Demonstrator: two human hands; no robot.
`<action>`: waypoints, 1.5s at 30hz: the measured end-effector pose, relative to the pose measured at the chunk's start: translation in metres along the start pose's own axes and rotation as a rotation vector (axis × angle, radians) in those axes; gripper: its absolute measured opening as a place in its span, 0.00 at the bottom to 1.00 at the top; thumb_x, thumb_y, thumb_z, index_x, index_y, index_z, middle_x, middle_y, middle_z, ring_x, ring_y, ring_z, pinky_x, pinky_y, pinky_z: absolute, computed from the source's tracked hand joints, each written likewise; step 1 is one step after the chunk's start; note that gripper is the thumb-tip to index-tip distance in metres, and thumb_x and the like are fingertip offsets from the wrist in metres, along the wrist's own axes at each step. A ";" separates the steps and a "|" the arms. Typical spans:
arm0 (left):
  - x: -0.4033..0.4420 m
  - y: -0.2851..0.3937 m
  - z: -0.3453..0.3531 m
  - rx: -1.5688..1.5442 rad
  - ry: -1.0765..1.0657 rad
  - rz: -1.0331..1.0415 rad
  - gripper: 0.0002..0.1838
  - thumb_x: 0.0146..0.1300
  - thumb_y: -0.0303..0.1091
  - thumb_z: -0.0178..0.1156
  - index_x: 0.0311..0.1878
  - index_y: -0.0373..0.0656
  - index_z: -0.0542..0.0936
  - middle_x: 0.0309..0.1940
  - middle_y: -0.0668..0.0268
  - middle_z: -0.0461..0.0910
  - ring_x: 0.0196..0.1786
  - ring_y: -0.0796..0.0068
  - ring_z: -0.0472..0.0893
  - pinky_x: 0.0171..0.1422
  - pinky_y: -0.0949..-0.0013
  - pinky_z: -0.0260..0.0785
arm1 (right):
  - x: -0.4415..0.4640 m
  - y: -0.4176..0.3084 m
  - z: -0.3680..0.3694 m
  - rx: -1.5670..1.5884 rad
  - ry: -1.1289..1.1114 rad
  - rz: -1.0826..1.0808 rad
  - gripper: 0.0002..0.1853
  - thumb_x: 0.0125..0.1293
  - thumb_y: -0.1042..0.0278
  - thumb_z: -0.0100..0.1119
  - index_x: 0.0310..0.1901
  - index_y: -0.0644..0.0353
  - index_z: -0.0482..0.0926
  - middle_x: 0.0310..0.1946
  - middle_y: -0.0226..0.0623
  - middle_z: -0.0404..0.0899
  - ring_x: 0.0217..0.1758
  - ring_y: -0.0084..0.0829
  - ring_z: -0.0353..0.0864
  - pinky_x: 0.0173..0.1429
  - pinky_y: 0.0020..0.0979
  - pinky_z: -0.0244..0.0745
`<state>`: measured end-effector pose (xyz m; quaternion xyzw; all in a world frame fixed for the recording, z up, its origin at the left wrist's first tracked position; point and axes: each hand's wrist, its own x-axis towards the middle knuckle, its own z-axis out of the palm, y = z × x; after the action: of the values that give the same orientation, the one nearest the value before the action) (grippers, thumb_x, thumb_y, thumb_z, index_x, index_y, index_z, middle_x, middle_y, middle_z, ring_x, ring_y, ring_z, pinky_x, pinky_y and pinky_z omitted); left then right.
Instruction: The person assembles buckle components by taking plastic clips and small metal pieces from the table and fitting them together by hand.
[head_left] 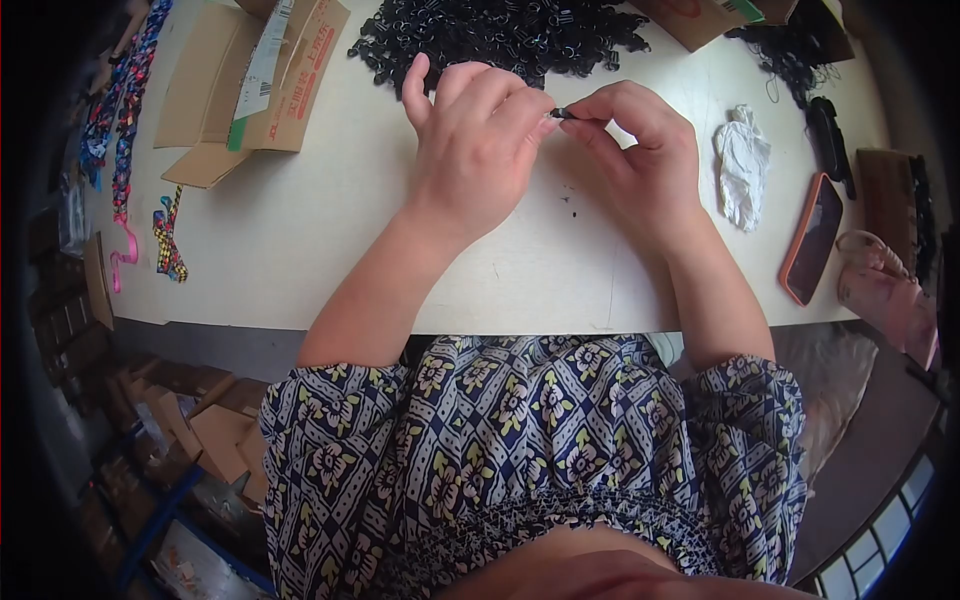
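Over the table, both my hands meet at one small black piece (563,114) with a bit of shiny metal at its left end. My right hand (645,150) pinches it between thumb and fingertips. My left hand (475,140) is closed on its metal end, with curled fingers and the little finger sticking up; its thumb is mostly hidden. Just beyond my left hand lies a large heap of small black pieces with metal rings (480,35). The exact kind of the held piece is too small to tell.
An opened cardboard box (285,95) stands at left, near patterned straps (125,130) and a short folded strap (168,235). To the right are a crumpled white glove-like cloth (741,165), a phone (812,240), black cords (790,60) and a pink bag (885,295).
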<state>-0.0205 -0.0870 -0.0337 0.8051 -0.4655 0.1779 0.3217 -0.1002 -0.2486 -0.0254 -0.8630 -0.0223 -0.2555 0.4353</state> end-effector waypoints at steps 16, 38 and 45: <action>0.000 -0.003 -0.003 -0.075 -0.062 -0.044 0.11 0.61 0.38 0.65 0.45 0.49 0.80 0.40 0.71 0.77 0.52 0.66 0.73 0.73 0.46 0.41 | 0.000 0.000 -0.002 -0.014 0.028 0.015 0.05 0.55 0.77 0.68 0.33 0.63 0.81 0.28 0.36 0.79 0.30 0.32 0.79 0.33 0.29 0.75; -0.001 -0.008 0.002 -0.108 0.047 0.006 0.07 0.54 0.32 0.68 0.37 0.51 0.83 0.36 0.73 0.78 0.49 0.69 0.74 0.72 0.45 0.41 | 0.000 -0.005 -0.004 0.145 0.090 0.051 0.13 0.54 0.80 0.67 0.43 0.63 0.81 0.32 0.35 0.79 0.34 0.25 0.80 0.41 0.28 0.77; -0.002 -0.005 0.000 -0.078 0.058 0.023 0.06 0.56 0.33 0.68 0.38 0.50 0.83 0.36 0.73 0.79 0.49 0.69 0.75 0.73 0.51 0.44 | -0.021 -0.060 -0.102 0.955 -0.009 -0.355 0.15 0.61 0.68 0.62 0.50 0.47 0.82 0.37 0.25 0.78 0.33 0.18 0.74 0.45 0.25 0.74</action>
<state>-0.0174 -0.0841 -0.0367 0.7811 -0.4718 0.1864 0.3641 -0.1770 -0.2852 0.0599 -0.5518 -0.2849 -0.2831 0.7308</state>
